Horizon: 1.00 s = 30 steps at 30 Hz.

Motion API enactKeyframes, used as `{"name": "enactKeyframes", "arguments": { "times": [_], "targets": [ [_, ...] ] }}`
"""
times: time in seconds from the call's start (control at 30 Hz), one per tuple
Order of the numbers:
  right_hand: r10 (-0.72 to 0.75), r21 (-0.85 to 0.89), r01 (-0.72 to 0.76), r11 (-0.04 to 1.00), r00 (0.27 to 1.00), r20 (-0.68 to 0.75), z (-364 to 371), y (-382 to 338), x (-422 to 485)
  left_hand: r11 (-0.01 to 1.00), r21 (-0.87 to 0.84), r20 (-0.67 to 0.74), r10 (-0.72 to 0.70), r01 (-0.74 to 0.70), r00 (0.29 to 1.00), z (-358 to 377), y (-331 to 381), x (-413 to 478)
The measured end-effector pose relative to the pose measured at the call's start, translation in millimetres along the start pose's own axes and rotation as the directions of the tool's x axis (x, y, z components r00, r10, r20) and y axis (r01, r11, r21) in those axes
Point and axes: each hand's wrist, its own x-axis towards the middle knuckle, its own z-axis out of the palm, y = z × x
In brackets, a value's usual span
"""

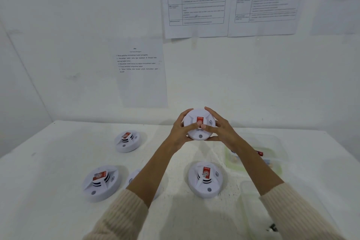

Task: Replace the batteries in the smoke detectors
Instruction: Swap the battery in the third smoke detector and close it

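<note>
I hold a round white smoke detector [196,134] with a red label up in front of me, face towards me, above the white table [58,210]. My left hand [180,132] grips its left rim and my right hand [219,129] its right rim; both thumbs press on its raised centre. Other white detectors with red labels lie face up on the table: one at the far left [127,141], one at the near left [101,182], one near the middle [205,179]. Another detector [133,178] is mostly hidden behind my left forearm.
Two clear plastic containers stand on the right: a far container [272,148] holding small items, partly hidden by my right arm, and a near container [251,197]. Printed sheets [140,72] are stuck on the white wall behind the table.
</note>
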Motion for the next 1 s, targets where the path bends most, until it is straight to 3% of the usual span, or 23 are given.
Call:
{"name": "enactKeyframes", "arguments": {
  "times": [1.0],
  "targets": [
    [0.016, -0.01, -0.016, 1.0, 1.0, -0.01, -2.0, 3.9, 6.6, 1.0, 0.005, 0.009, 0.006, -0.006, 1.0, -1.4, -3.0, 5.4]
  ]
}}
